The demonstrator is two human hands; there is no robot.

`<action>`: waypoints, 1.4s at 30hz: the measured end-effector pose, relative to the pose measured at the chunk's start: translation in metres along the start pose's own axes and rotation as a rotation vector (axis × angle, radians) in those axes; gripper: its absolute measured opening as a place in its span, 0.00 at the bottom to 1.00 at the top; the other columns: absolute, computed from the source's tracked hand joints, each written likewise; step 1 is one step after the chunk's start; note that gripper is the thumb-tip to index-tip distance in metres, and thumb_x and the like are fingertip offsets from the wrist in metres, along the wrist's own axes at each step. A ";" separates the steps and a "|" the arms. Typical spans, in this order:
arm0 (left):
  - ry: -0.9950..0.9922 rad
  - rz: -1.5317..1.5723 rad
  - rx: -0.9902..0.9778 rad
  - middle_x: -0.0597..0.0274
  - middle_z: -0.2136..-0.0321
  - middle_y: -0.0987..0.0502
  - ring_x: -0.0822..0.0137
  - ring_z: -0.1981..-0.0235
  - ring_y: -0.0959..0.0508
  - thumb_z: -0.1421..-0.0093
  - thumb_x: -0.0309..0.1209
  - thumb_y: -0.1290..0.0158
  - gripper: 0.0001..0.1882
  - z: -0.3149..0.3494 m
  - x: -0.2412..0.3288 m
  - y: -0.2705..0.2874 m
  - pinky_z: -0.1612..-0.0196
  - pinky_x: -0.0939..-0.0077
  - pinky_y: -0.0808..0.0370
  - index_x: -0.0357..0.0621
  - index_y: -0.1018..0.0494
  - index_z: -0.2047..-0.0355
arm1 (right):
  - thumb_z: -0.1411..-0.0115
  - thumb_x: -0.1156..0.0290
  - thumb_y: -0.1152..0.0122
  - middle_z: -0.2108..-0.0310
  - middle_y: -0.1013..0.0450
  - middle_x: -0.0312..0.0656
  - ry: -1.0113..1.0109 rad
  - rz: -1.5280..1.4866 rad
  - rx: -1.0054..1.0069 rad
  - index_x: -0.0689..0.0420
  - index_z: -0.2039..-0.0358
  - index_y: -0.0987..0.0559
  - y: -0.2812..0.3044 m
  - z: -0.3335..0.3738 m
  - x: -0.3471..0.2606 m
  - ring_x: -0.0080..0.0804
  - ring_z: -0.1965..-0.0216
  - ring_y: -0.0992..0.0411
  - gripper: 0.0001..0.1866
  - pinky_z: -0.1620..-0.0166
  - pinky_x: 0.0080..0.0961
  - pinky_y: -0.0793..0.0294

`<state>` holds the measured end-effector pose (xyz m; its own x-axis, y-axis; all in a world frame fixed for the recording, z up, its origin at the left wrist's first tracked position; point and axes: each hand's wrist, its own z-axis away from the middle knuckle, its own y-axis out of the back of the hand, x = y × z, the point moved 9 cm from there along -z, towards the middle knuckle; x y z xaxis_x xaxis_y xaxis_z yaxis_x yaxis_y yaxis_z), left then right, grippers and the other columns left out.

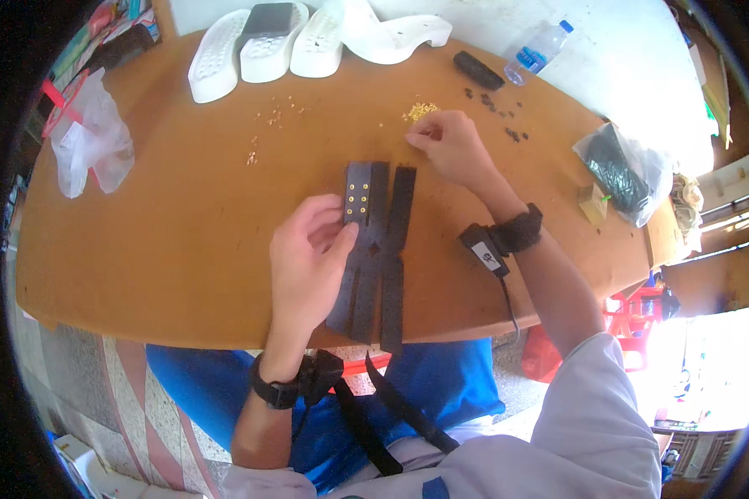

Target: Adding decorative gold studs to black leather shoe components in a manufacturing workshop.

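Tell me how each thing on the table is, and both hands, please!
Left hand: thumb on the black piece
Black piece: slit lengthwise, six gold studs in it
Right hand: fingertips close together, beside the gold bits
Gold bits: heaped
Copper-coloured bits: scattered
Bottle: blue cap on
Left plastic bag: crumpled
White soles: one bears a dark block

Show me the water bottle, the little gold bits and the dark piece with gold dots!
Water bottle (532,59): head view, on its blue label.
Little gold bits (422,109): head view, middle of the pile.
Dark piece with gold dots (376,230): head view, near its middle, just above the diamond shape.
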<state>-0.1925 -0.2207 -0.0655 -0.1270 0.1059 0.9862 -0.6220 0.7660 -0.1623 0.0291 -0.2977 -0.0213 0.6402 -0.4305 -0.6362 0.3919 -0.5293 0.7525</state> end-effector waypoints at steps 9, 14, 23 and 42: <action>-0.029 0.081 -0.001 0.55 0.62 0.22 0.71 0.60 0.22 0.44 0.16 0.46 0.14 0.000 0.004 0.004 0.54 0.79 0.27 0.32 0.29 0.56 | 0.44 0.74 0.36 0.75 0.24 0.37 0.117 -0.516 -0.411 0.62 0.69 0.20 -0.048 0.074 -0.069 0.18 0.74 0.30 0.05 0.68 0.19 0.30; -0.009 0.043 0.005 0.53 0.61 0.22 0.68 0.59 0.21 0.43 0.16 0.49 0.12 0.001 0.005 0.005 0.53 0.76 0.26 0.31 0.30 0.57 | 0.45 0.74 0.35 0.76 0.24 0.39 0.184 -0.428 -0.351 0.61 0.70 0.20 -0.050 0.076 -0.071 0.21 0.76 0.30 0.05 0.70 0.21 0.30; 0.002 -0.031 0.023 0.54 0.61 0.22 0.70 0.59 0.22 0.43 0.16 0.47 0.11 0.002 0.010 0.006 0.54 0.78 0.26 0.32 0.29 0.58 | 0.48 0.73 0.33 0.78 0.24 0.42 0.175 -0.404 -0.327 0.61 0.71 0.20 -0.049 0.072 -0.071 0.25 0.78 0.30 0.06 0.72 0.24 0.30; 0.074 -0.186 0.134 0.56 0.63 0.21 0.71 0.60 0.22 0.45 0.16 0.45 0.13 0.006 0.017 0.005 0.54 0.79 0.26 0.35 0.29 0.59 | 0.48 0.75 0.35 0.79 0.26 0.44 0.377 -0.511 -0.313 0.62 0.71 0.23 -0.040 0.076 -0.075 0.33 0.77 0.26 0.06 0.72 0.27 0.28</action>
<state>-0.2029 -0.2190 -0.0495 0.0534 0.0210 0.9984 -0.7268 0.6864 0.0244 -0.0849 -0.3004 -0.0168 0.4881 0.1284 -0.8633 0.8398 -0.3385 0.4245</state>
